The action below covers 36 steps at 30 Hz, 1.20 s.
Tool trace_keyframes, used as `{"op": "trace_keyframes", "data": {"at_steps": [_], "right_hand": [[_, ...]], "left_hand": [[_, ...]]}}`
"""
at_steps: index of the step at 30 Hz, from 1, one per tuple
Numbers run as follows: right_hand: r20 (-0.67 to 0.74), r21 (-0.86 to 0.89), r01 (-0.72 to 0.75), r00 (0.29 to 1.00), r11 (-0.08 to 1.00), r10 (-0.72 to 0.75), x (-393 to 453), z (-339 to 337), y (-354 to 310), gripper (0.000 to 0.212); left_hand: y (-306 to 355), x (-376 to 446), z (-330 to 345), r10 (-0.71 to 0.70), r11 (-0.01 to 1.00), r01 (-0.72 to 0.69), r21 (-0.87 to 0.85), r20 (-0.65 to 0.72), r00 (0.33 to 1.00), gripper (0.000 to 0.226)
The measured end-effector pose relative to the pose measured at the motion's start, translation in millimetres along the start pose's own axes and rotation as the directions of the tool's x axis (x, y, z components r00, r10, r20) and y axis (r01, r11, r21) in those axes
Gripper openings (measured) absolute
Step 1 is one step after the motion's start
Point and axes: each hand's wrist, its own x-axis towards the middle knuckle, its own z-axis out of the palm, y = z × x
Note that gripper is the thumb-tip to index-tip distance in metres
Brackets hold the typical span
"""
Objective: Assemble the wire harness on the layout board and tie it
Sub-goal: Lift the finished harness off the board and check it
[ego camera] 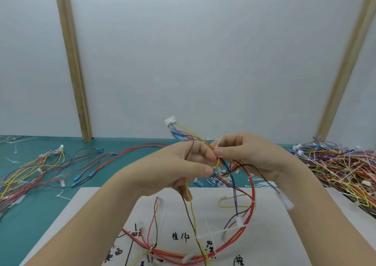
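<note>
While both hands meet in mid-air above the layout board, the wire harness hangs between them, partly lifted and partly trailing onto the white sheet. The left hand is pinched shut on a handful of wires, yellow and brown strands dropping down from under its fingers. The right hand is closed too, fingertips nipping a white cable tie right at the bundle, touching the left hand's fingertips. One white connector sticks up above the hands on its short leads.

On the board, black handwritten characters run along the near edge; they are too blurred to read with any confidence. Thick red wires sweep in one big loop across the sheet, already cinched by at least three white ties.

Off to the left, loose harnesses sprawl over the green mat — too tangled to count. Far right, a dense pile of wires is heaped. Two wooden strips stand against the pale wall behind.
</note>
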Motion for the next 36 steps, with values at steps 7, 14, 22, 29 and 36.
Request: {"op": "trace_keyframes", "data": {"at_steps": [7,14,22,29,36], "right_hand": [[-0.412,-0.179,0.152,0.885,0.972,-0.215,-3,-7,-11,0.016],[-0.396,-0.186,0.188,0.884,0.964,-0.249,1,7,-10,0.019],[-0.658,-0.118,0.313,0.686,0.942,-0.31,12,18,-2,0.021],[-0.7,0.067,0.383,0.676,0.921,-0.23,14,42,-2,0.021],[-0.362,-0.031,0.285,0.89,0.958,-0.276,10,58,-7,0.02]], "left_hand": [[19,-25,-39,0.005,0.979,0.045,0.198,-0.248,0.969,0.009],[22,-17,-37,0.644,0.639,-0.007,0.769,-0.53,0.551,0.02],[28,-14,13,0.674,0.567,-0.314,0.761,-0.211,0.708,0.017],[-19,20,50,0.249,0.914,-0.09,0.397,-0.369,0.895,0.041],[-12,25,36,0.145,0.918,-0.318,-0.237,-0.546,0.825,0.021]]}}
